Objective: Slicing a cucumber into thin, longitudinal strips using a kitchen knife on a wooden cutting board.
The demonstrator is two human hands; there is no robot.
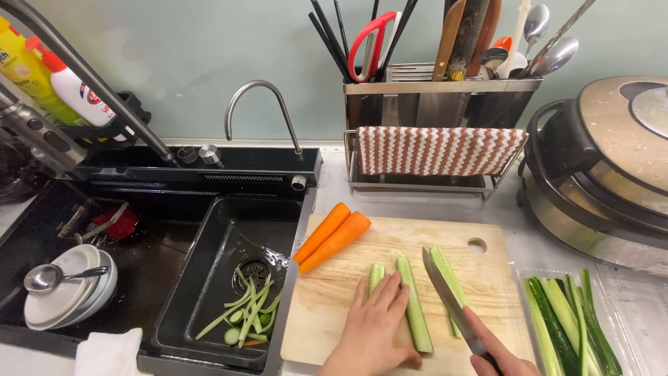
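Green cucumber strips [414, 306], likely firm but slippery when cut, lie on the cutting board [348, 306] at lower centre, where the left hand [372, 331] presses flat and open while the right hand [497, 355] grips a knife [445, 296].

- A cucumber spear [414, 306], pale green on its cut face with a dark skin edge, is lying lengthwise on the wooden cutting board [334, 292], running from the board's middle toward the near edge.
- A second spear [376, 273] is lying just to its left, mostly hidden, with only its far tip showing.
- A third spear [445, 275] is lying to the right, angled slightly, partly covered along its length.
- A knife [445, 296] with a long grey blade is slanting across the board, its tip pointing away, between the middle and right spears.
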